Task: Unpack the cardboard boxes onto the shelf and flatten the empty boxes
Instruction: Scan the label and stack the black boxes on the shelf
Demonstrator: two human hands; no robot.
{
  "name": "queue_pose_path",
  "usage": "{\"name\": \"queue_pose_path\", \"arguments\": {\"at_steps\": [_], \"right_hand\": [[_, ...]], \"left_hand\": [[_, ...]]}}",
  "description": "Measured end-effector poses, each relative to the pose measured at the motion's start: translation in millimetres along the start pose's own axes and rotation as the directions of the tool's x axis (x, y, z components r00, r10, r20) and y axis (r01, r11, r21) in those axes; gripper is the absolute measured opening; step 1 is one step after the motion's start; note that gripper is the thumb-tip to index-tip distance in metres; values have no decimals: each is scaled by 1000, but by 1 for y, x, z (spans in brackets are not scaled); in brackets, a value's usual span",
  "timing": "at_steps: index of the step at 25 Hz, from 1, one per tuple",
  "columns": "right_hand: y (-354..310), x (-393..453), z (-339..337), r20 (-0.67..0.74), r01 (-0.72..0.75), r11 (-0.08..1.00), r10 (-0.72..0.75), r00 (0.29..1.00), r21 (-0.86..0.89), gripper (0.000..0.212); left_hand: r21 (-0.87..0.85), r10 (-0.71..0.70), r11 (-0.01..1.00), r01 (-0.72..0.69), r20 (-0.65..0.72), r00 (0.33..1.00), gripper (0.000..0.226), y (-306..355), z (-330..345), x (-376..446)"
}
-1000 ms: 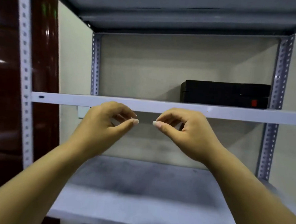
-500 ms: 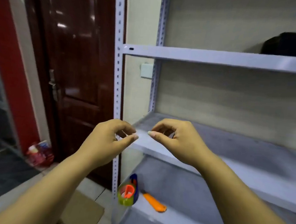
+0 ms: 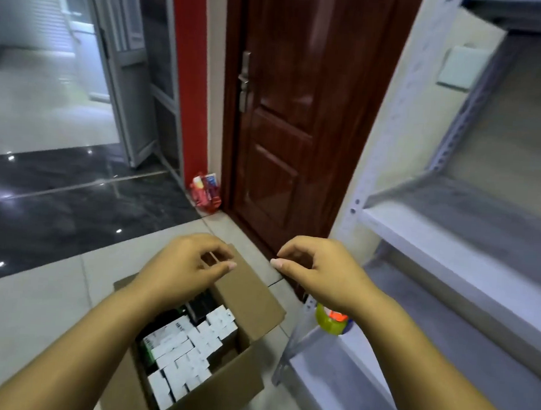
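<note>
We are hovering our left hand and right hand, fingers loosely curled and holding nothing, over the open cardboard box of small white cartons on the floor beside the shelf. Unpacking is starting, we judge; next we should be reaching down and gripping cartons.

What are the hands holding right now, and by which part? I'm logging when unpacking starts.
Nothing: the left hand and right hand hover loosely curled above the open cardboard box.

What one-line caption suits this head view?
Both empty hands, left hand and right hand, hover above an open brown cardboard box of small white cartons.
</note>
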State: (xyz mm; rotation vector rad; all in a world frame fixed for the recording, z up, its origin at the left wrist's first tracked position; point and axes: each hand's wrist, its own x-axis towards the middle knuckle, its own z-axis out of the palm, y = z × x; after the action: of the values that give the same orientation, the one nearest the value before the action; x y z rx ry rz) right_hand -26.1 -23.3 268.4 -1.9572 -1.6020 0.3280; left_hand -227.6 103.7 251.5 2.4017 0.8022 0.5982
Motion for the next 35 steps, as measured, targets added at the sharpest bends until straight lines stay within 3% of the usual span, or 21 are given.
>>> {"name": "queue_pose_path", "arguments": {"at_steps": [10,19,26,35], "right_hand": [[25,108,106,319,2,995,-33,947,96,22],[68,179,201,564,-100,992,40,825,75,15],[93,193,273,646,-181,983,119,754,30,20],[110,213,357,666,-319,945,287,689,-77,19]], "left_hand": [[-24,-418,909,417,-47,907,8,-114,11,-15],[-105,-735,677,729,-46,676,5,-188,60,-19],[-50,-855,518,854,-4,518,6,-240,98,-36],[-85,-901,431,898,22,434,34,-342,139,-40]]}}
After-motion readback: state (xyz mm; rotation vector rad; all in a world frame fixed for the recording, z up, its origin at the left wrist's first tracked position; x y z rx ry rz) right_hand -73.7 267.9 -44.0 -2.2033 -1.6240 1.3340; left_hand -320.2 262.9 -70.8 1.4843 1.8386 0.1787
